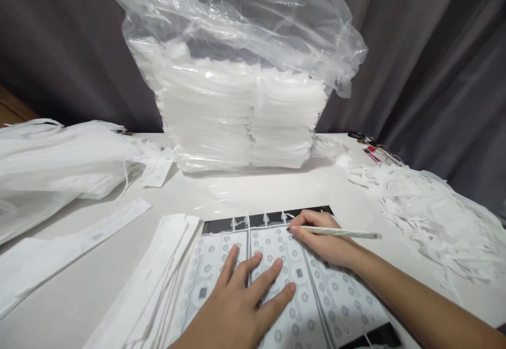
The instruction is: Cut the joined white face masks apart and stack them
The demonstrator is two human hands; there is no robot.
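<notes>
A translucent white sheet printed with grey rings and lines lies in front of me, with black strips along its far edge. My left hand rests flat on it, fingers spread. Near the sheet's far edge, my right hand is closed around a thin pale green pen-like stick. The stick's tip points left, close to the border between sheet and black strip; whether it touches is too small to tell.
A clear bag of stacked white material stands behind. White strips lie left of the sheet, a white bag further left. A tangled white pile and small tools are at the right.
</notes>
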